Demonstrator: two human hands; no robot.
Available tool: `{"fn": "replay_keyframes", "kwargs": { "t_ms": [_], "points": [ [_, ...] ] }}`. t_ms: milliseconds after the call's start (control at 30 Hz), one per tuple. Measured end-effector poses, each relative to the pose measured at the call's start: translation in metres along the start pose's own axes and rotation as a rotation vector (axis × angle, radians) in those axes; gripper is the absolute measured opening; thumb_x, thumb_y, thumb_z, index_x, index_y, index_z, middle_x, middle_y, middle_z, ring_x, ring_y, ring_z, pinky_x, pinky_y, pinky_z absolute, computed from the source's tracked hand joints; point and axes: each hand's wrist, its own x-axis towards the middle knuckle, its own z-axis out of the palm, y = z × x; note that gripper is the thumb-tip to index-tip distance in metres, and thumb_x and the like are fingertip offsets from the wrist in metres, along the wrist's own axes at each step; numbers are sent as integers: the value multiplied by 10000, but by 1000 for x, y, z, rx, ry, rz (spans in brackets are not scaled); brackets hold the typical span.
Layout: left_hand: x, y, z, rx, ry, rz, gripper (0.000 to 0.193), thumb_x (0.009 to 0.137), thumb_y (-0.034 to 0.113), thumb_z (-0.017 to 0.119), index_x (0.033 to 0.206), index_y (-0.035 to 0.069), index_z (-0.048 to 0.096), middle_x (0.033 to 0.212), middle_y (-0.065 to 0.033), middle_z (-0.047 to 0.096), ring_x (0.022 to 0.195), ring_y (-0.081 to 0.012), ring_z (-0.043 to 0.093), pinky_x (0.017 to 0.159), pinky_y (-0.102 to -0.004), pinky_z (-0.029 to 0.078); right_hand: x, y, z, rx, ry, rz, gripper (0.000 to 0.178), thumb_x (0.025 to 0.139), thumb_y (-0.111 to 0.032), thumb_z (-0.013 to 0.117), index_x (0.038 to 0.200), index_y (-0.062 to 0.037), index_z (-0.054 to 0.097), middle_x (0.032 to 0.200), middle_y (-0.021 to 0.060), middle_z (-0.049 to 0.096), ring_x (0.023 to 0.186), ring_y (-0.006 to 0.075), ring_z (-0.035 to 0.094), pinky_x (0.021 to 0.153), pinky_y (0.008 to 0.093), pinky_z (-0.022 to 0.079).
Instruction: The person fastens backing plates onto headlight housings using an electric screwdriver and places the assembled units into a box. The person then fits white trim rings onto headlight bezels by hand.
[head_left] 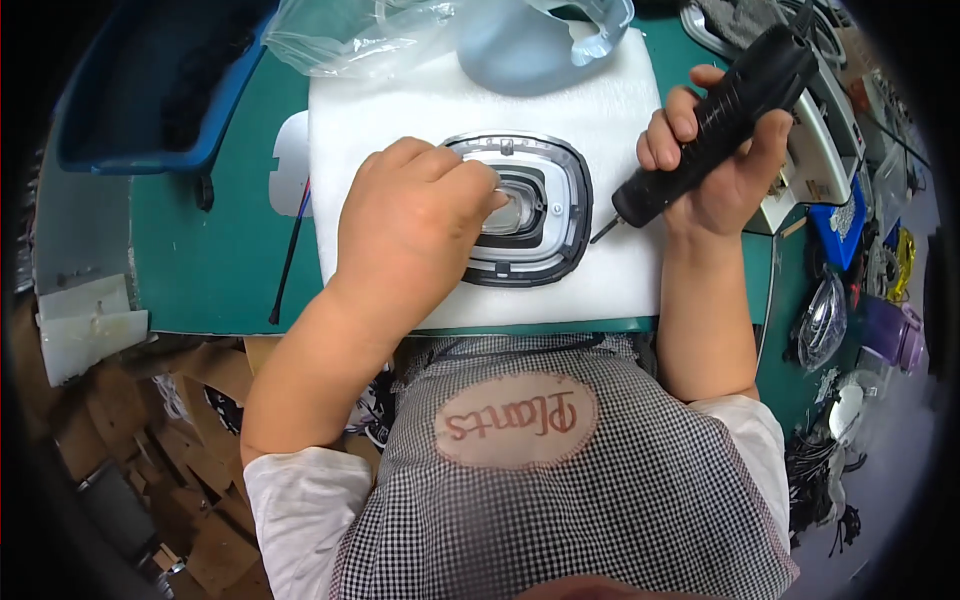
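On a white foam sheet (380, 110) lies a rounded dark-rimmed housing (575, 215) with a silver-grey inner ring and a clear part at its centre. My left hand (415, 210) bends over its left side, thumb and fingertips closed together above the centre. Whatever those fingers hold, if anything, is too hidden to make out. Gripped in my right hand (715, 165) is a black electric screwdriver (715, 120), its thin bit pointing down and left, just right of the housing and apart from it.
A pale blue plastic shell (510, 55) and a clear plastic bag (350, 40) lie at the back. A blue bin (140, 165) stands at the far left. On the green table a black cable (292, 250) runs beside the foam. Bagged parts and a blue tray (840, 225) are at right.
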Motion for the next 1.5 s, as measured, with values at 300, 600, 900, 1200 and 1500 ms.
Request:
{"fn": "replay_keyframes", "kwargs": {
  "t_ms": [300,600,900,1200,1500],
  "points": [
    [-4,2,27,129,139,-43,179,670,157,776,755,118,623,804,0,613,855,-244,575,743,-380,412,0,-3,-9,-40,-59,12,757,857,-711,479,1214,-46,526,782,37,490,625,158,531,604,314,451],
    [-25,17,12,216,74,49,393,660,198,794,1040,159,700,1019,-8,655,969,-243,581,778,-364,427,-1,-3,-11,-20,-91,11,759,861,-707,474,1227,-44,519,787,40,493,634,159,536,604,310,454],
    [-37,25,7,374,-180,188,481,763,263,716,1205,92,633,1202,-81,636,1222,-277,518,934,-402,404,-2,-2,-11,-44,-99,21,778,856,-713,476,1241,-38,510,794,40,497,639,155,544,612,309,463],
    [-12,18,-8,349,-412,280,410,847,182,546,1188,-35,613,1182,-195,639,1237,-299,507,1095,-411,289,3,-2,-7,-42,-109,-2,785,849,-714,490,1243,-35,510,786,36,492,627,150,539,600,308,464],
    [-20,25,-6,455,-432,318,425,867,186,537,1217,-51,578,1219,-214,613,1220,-298,530,1115,-458,285,-3,-1,2,-5,67,-33,704,872,-697,470,1196,-73,488,742,48,519,557,173,545,533,328,461]
  ]
}}
